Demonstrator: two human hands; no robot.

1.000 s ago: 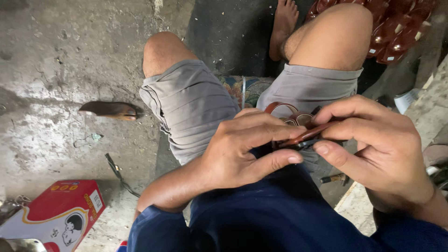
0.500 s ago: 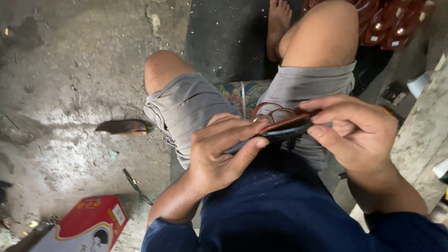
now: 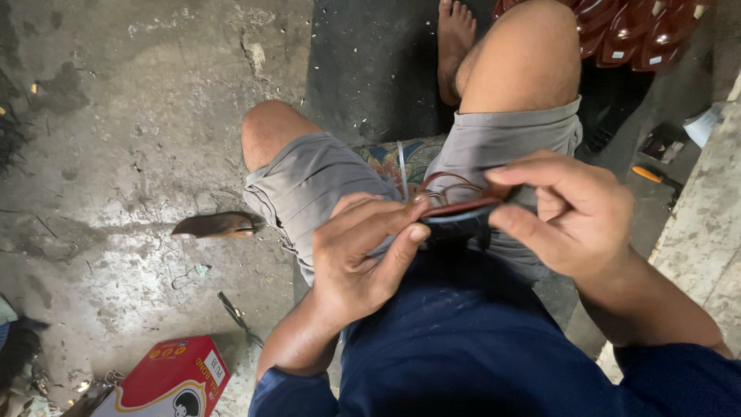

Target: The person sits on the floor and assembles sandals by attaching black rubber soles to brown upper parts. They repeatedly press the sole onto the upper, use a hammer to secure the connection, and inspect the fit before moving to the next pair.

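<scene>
On the concrete floor (image 3: 116, 116) you see a brown sole piece (image 3: 216, 225), a red box (image 3: 174, 378) and stacked dark red shoe parts (image 3: 633, 31).

The sandal (image 3: 455, 212) between both hands looks like smooth brown leather over a matt black rubbery sole, with thin brown straps. The shorts (image 3: 309, 185) are grey woven cloth, matt and creased; the shirt (image 3: 455, 347) is dark blue cloth, dusty. The floor (image 3: 116, 116) is rough, stained concrete, pitted and cracked. At 9 o'clock a brown sole piece (image 3: 216, 225) has a dull sheen. At 7 o'clock the red box (image 3: 174, 378) is glossy printed card. At 1 o'clock stacked red-brown pieces (image 3: 633, 31) shine.
</scene>
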